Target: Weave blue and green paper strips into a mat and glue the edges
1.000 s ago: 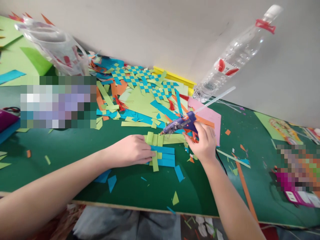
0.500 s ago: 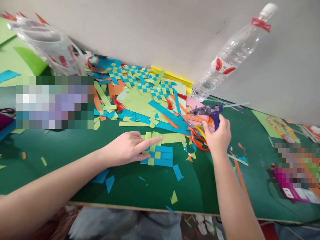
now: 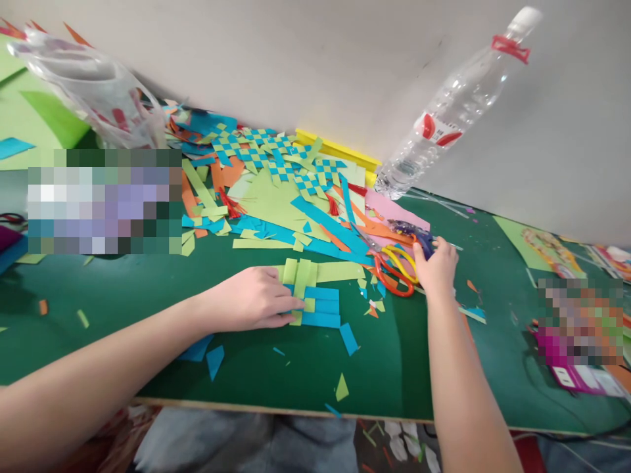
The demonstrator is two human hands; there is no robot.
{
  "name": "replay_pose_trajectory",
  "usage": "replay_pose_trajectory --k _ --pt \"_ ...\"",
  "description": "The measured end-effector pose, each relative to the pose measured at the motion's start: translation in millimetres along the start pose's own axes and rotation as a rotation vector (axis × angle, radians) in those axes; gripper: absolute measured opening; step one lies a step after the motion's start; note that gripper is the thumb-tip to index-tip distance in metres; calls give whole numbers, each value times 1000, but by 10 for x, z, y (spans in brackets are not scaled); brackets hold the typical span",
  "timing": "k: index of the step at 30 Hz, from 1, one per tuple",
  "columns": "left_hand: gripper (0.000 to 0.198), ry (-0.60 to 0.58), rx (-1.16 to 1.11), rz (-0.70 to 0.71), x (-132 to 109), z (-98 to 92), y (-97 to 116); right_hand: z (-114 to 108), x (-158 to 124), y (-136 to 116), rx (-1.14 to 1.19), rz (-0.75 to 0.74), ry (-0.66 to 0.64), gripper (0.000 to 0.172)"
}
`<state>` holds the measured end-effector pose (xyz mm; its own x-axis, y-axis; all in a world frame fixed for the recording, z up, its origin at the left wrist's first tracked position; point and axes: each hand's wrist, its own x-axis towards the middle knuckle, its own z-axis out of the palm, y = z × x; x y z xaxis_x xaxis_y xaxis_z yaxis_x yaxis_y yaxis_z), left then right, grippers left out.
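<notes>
My left hand (image 3: 259, 297), fingers bent, presses on a small piece of blue and green woven paper (image 3: 320, 309) and covers its left part. Green strips (image 3: 297, 272) loop up from the weave's top edge. At the right, my right hand (image 3: 438, 266) is wrapped around a dark blue hot glue gun (image 3: 411, 230), held low over pink paper and orange strips. Its handle is mostly hidden by my fingers. Scissors (image 3: 394, 269) with red and yellow handles lie just left of this hand.
Finished blue-green weaves (image 3: 276, 154) and paper strips pile up at the back. A clear bottle (image 3: 458, 98) stands by the wall, and a plastic-bagged cup (image 3: 93, 85) at back left. Paper scraps (image 3: 342, 387) lie about the green table (image 3: 374, 374). Coloured items (image 3: 566, 355) sit at right.
My right hand has lowered the glue gun and shifted slightly right, away from the scissors. My left index finger, stretched out before, is now bent onto the woven paper.
</notes>
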<state>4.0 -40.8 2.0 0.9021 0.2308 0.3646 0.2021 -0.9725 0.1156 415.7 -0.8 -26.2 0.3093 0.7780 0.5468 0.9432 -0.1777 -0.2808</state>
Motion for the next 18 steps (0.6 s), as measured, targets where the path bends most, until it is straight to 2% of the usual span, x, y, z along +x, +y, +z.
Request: replay_pose_trajectory --k 2,3,4,8,10,13,18 --pt "22 -8 -8 3 4 -3 -3 -110 3 -96 -31 -64 52 43" --pt "22 -11 -11 3 7 -5 -3 -181 -2 -161 -24 -77 48 40" --pt "22 -13 -12 2 9 -8 -3 -253 -11 -232 -2 -89 -9 37" --pt "23 -24 -5 -5 9 -9 -1 -449 -82 -478 2 -55 -463 43" --pt "24 -30 8 -9 2 -1 -5 -469 -115 -538 -45 -74 -609 44" --pt "23 -35 27 -19 -8 12 -10 -459 -135 -552 -96 -118 -682 40" --pt "21 -24 43 -10 -8 8 -10 -493 -121 -550 -95 -154 -676 38"
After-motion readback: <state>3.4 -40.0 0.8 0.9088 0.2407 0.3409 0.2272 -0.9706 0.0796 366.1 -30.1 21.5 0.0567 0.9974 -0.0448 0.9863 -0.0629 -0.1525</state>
